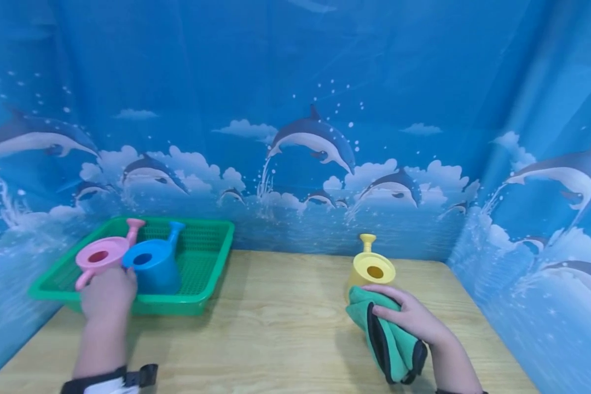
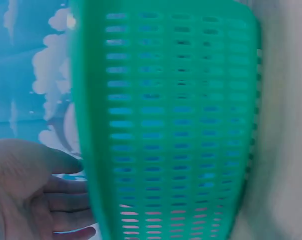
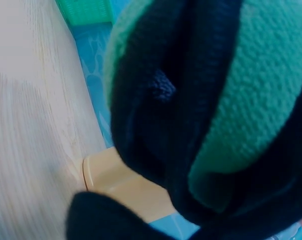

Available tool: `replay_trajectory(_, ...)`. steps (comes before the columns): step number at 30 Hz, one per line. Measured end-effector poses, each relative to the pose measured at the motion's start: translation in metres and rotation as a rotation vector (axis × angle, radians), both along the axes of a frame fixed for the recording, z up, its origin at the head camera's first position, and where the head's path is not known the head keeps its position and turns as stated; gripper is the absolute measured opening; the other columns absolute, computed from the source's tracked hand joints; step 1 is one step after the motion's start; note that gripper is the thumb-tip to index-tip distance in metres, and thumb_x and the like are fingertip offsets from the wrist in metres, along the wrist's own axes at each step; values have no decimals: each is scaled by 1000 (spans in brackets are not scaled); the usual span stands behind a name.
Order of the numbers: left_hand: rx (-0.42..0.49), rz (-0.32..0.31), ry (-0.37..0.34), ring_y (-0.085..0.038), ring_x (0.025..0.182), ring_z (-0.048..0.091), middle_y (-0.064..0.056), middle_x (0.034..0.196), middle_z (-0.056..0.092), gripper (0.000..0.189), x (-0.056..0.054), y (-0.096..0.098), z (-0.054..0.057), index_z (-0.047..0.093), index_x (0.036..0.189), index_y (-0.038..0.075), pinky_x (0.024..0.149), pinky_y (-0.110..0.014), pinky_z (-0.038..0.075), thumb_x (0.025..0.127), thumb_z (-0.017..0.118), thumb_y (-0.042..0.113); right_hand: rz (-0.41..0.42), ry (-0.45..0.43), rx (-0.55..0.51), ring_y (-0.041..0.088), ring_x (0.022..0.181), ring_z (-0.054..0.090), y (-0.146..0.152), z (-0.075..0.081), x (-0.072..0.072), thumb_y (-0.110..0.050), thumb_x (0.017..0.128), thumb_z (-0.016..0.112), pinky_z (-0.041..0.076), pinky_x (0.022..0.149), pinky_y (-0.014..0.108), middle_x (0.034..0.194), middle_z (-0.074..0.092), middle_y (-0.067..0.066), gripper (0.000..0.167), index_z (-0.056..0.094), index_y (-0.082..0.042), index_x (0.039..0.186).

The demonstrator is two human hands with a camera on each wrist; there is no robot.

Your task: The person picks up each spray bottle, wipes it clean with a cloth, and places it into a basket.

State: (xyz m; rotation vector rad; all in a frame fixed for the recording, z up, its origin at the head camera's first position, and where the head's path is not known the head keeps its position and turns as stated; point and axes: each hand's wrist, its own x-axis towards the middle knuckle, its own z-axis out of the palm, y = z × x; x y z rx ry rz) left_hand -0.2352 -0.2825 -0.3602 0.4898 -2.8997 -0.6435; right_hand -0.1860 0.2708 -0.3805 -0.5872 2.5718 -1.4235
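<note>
The left hand (image 1: 108, 293) reaches over the near rim of the basket, just beside the pink can (image 1: 110, 249) and the blue can (image 1: 157, 271). In the left wrist view its thumb and fingers are stretched out, a little apart, their tips hidden behind the rim; no can shows in its grasp. The right hand (image 1: 416, 317) grips a bunched green cloth (image 1: 399, 350) with dark edging, the thumb on top and the fingers laid over its far end. The cloth overlaps the near side of the yellow can (image 1: 361, 268); whether the two touch, the pictures do not settle.

Around the left hand, the pink and blue cans stand upright side by side in the left part of the green basket (image 1: 192, 301), spouts pointing away from the person. Its right part shows bare mesh. The yellow can stands upright outside it, well apart, near the back edge of the table (image 1: 256, 328).

As far as can be judged, the work is partly done: two cans are already in the basket, while the yellow one, on the table beside the cloth, seems yet to be dealt with. Whether any can has been wiped cannot be told. Beyond the table hangs a blue dolphin curtain (image 1: 295, 65).
</note>
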Motion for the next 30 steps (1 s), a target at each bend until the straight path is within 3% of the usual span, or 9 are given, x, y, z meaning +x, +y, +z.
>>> replay_trajectory(4,-27,2,45,-59,94,55,-41,111,55,57,6,2,7,45,126,-15,66,-61,48,102,39,37,-34,13,17,-11,113,49,-1,0,0,-27,98,56,45,96,40,141,50,13,43,50,-16,139)
replay_trajectory(8,-38,-30,90,-61,116,41,-42,132,40,77,9,15,12,24,143,-15,88,-70,40,102,37,48,-30,7,12,-10,114,49,1,2,1,-27,99,55,46,96,36,142,49,14,43,49,-16,140)
replay_trajectory(11,-64,-76,164,-60,131,23,-40,145,25,87,11,31,12,15,148,-10,100,-75,22,99,34,58,-36,12,5,-10,115,49,4,4,2,-26,99,55,46,95,31,144,47,15,43,49,-15,140)
replay_trajectory(16,-44,-157,218,-58,139,-9,-32,156,-3,94,12,66,14,10,153,1,99,-82,3,93,28,71,-81,35,-20,-6,113,54,13,5,5,-24,99,54,48,92,27,143,47,17,43,48,-15,140)
replay_trajectory(20,-42,-241,258,-55,140,-14,-28,158,-8,90,13,95,12,8,155,8,103,-78,-1,94,37,67,-115,78,-24,-6,113,53,20,7,8,-23,100,54,49,90,25,142,48,11,42,48,-15,140)
replay_trajectory(26,-42,-363,213,-50,141,-20,-19,159,-16,94,10,142,1,-2,155,17,105,-75,-7,90,40,70,-141,83,-78,-6,109,56,32,10,10,-19,101,51,52,85,25,130,49,-23,44,44,-8,143)
replay_trajectory(30,1,-435,165,-45,143,-19,-15,160,-16,96,7,174,-8,-6,155,22,108,-70,-9,88,39,74,-174,90,-78,-8,108,54,40,11,12,-20,101,51,52,84,25,126,47,-31,45,42,-7,144)
